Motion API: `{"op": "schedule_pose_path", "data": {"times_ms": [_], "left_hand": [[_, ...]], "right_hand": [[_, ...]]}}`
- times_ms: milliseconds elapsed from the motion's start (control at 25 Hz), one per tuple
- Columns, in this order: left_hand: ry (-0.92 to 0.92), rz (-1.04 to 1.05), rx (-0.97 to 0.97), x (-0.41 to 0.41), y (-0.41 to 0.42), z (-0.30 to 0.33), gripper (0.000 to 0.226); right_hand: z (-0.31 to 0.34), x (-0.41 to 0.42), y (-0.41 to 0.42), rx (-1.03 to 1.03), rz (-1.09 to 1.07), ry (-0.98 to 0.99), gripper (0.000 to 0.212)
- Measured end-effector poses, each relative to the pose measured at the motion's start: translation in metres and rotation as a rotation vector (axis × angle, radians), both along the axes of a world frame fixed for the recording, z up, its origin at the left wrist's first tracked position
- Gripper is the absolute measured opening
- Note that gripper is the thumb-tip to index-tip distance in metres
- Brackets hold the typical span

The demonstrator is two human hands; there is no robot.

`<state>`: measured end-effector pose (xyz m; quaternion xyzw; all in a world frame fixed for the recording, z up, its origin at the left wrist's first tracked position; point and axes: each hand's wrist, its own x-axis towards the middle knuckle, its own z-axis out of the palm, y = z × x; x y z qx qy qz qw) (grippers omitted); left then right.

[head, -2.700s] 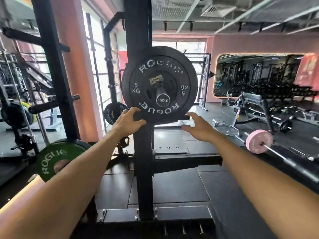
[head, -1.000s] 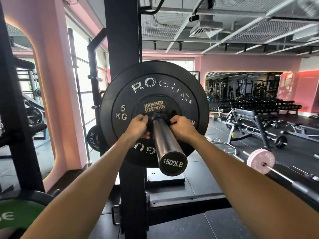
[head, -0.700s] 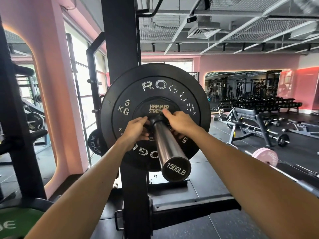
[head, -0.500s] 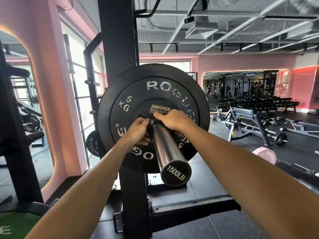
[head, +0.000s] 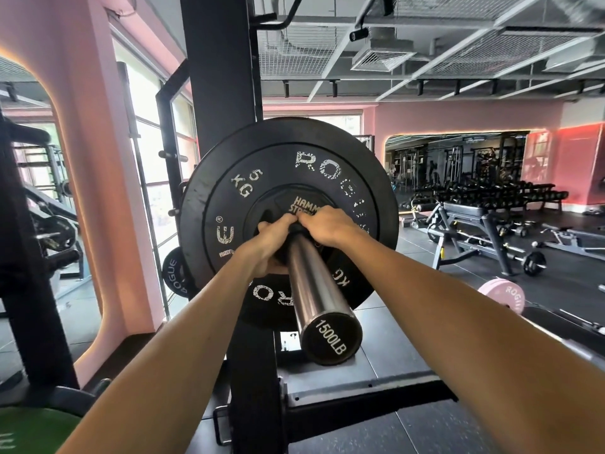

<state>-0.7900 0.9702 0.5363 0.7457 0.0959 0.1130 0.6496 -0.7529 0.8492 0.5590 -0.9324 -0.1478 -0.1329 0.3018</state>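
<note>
Bumper plate (head: 327, 165), black, 5 kg: mounted upright on barbell sleeve (head: 314, 290), at its inner end. Fingers of left hand (head: 271, 245) and right hand (head: 329, 226) are clamped round collar (head: 296, 228), black, mostly hidden, seated against plate hub.

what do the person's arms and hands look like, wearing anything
Both bare: the left arm and right arm show no sleeves, and the left hand and right hand wear no gloves, watch or bands; no rings visible.
</note>
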Motion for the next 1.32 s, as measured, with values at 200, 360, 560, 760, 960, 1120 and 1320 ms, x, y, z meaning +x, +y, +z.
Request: {"op": "schedule_pose_path", "data": {"times_ms": [200, 360, 560, 760, 960, 1120, 1320], "left_hand": [[-0.053, -0.029, -0.147, 0.005, -0.001, -0.004, 0.062], [-0.064, 0.007, -0.165, 0.006, -0.005, -0.004, 0.052], [-0.075, 0.011, -0.178, 0.008, -0.004, -0.006, 0.054], [-0.044, 0.017, -0.115, 0.007, -0.004, -0.003, 0.043], [0.001, 0.021, 0.003, 0.006, -0.005, 0.003, 0.043], [0.01, 0.036, 0.091, 0.01, -0.004, 0.006, 0.051], [0.023, 0.042, 0.12, 0.011, -0.004, 0.007, 0.05]], "right_hand": [[0.002, 0.003, -0.001, -0.013, 0.046, -0.013, 0.051], [-0.004, 0.004, 0.001, 0.042, 0.018, -0.091, 0.046], [-0.01, 0.001, 0.003, 0.141, -0.032, -0.12, 0.045], [-0.015, 0.001, 0.002, 0.232, -0.055, -0.1, 0.05], [-0.025, 0.008, 0.001, 0.362, -0.049, -0.069, 0.052], [-0.029, 0.009, 0.0, 0.456, -0.03, -0.058, 0.054], [-0.03, 0.009, -0.005, 0.458, 0.009, -0.066, 0.05]]}}
